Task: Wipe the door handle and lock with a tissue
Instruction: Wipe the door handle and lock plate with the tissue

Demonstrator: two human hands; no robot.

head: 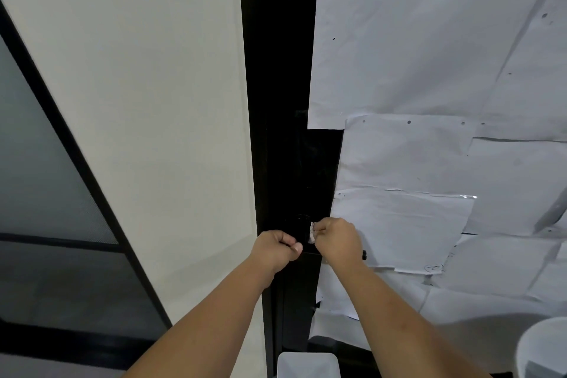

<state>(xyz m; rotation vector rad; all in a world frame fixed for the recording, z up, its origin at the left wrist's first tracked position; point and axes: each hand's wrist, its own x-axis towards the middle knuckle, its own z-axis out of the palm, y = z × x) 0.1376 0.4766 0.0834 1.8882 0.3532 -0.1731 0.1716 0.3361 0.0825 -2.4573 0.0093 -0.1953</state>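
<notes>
A black door lock plate [306,163] runs down the dark door edge in the middle of the head view. Its black handle [364,255] is mostly hidden behind my hands; only the tip shows at the right. My right hand [336,239] is shut on a small crumpled white tissue [312,233], which it presses against the lock body just above the handle. My left hand [276,250] is closed around the left part of the handle or the door edge; which one I cannot tell.
White paper sheets [429,70] cover the door to the right. A cream wall panel [153,132] stands to the left, with a dark-framed glass partition [46,178] beyond it. A white bin [306,364] sits below, and a round white container [543,347] at the lower right.
</notes>
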